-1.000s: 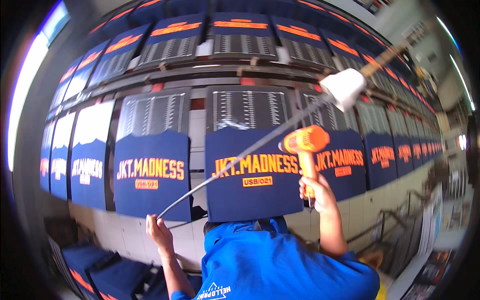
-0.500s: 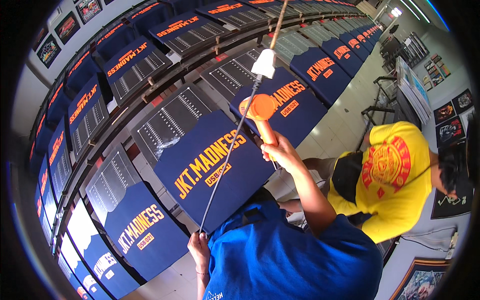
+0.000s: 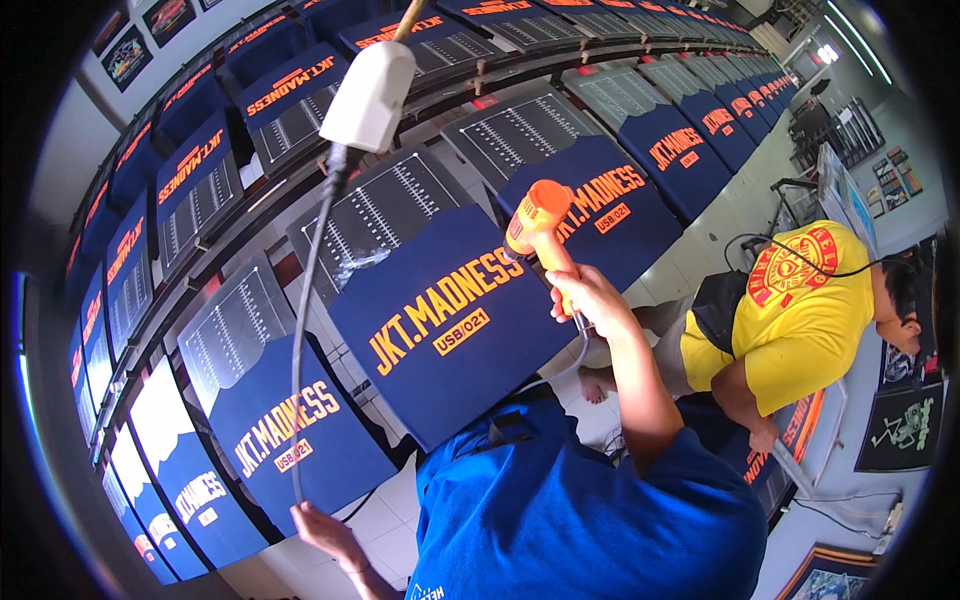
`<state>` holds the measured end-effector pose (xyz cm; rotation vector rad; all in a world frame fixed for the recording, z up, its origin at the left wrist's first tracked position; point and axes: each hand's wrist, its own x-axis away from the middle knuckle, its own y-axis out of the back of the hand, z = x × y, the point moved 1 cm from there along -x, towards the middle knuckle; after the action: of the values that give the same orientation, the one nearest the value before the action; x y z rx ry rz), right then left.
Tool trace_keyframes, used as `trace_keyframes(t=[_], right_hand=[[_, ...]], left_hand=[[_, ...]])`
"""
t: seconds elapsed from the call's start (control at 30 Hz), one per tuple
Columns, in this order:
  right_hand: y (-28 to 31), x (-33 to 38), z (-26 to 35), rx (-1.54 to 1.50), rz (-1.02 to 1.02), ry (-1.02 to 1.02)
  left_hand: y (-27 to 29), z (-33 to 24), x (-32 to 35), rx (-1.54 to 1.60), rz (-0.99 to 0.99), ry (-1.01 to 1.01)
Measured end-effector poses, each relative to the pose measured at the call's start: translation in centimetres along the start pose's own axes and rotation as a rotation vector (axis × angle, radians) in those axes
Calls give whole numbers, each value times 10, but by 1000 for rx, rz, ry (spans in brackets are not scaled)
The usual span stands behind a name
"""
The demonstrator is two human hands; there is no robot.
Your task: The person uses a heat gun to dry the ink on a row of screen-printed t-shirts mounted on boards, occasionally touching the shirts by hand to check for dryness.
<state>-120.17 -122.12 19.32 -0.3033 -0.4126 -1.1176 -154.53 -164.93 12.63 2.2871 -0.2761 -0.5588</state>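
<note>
My right hand [image 3: 592, 300] is closed around the handle of an orange hair dryer [image 3: 541, 215]. Its head is just above the upper right corner of a navy T-shirt [image 3: 400, 310] with orange print, which lies on a dark printing board [image 3: 375, 205]. At the lower left, my left hand [image 3: 325, 530] pinches a grey power cord [image 3: 305, 345]. That cord rises to a white socket block [image 3: 370, 95] hanging overhead in front of the boards. Another navy T-shirt [image 3: 280, 400] lies on the board beside my left hand.
Long rows of boards with matching shirts stretch away on dark rails [image 3: 230, 235]. To my right, a person in a yellow shirt [image 3: 800, 310] leans over with a hand at another printed piece [image 3: 795, 435]. Framed pictures [image 3: 835, 575] hang on the walls.
My left hand has moved left and down with the cord, and the white socket block has swung left. The hair dryer has tilted. The person in yellow has turned and reached downward.
</note>
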Motion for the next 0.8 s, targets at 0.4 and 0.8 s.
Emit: trace_keyframes(t=[0.4,0.8], right_hand=[[-14,-26,11,69,-30,-42],[-33,-46,18,50,0,-49]], left_hand=[[91,138,-74,-487,-393,70],[113,266,-79,-674,-492,218]])
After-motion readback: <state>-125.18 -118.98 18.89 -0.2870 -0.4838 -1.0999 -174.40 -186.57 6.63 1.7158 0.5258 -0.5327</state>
